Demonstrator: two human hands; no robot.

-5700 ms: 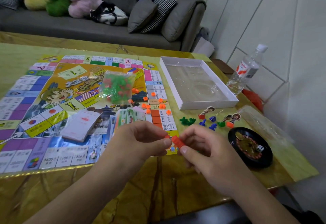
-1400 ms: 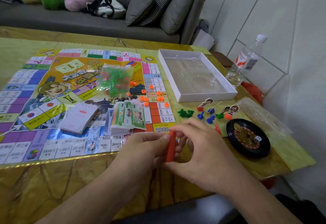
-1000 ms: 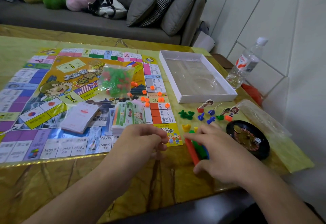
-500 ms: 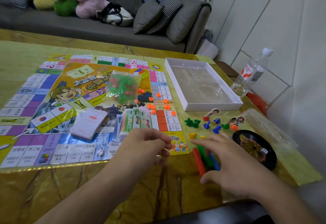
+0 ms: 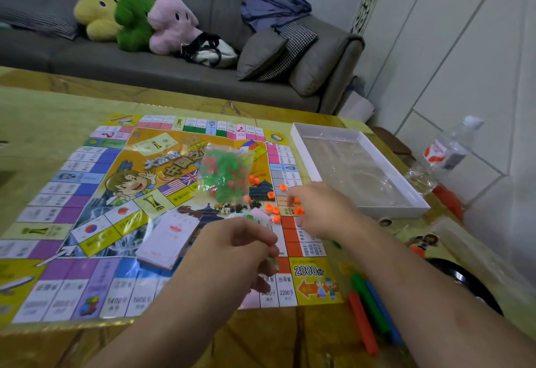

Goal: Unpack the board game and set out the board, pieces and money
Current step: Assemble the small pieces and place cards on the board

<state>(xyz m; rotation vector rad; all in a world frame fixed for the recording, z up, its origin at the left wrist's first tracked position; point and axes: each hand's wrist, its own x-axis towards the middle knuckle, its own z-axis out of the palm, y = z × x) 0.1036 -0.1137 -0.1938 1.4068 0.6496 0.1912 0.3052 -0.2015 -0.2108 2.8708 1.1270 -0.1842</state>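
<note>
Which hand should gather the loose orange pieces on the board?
Right. The right hand is already among the orange pieces on the board. The left hand is nearer, over the money stack.

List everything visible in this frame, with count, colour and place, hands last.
Printed game board: one, multicoloured, flat on table.
Clear bag of small plastic pieces: one, green and red, on board centre.
Loose orange cubes: several, board's right edge.
White card deck: one, on board.
White box tray: one, right of board.
Plastic sticks: three, red, green, blue, near table edge.
Clear water bottle: one, far right.
Plush toys: three, yellow, green, pink, on sofa.
Left hand: curled, contents unclear.
Right hand: at the orange cubes.
</note>
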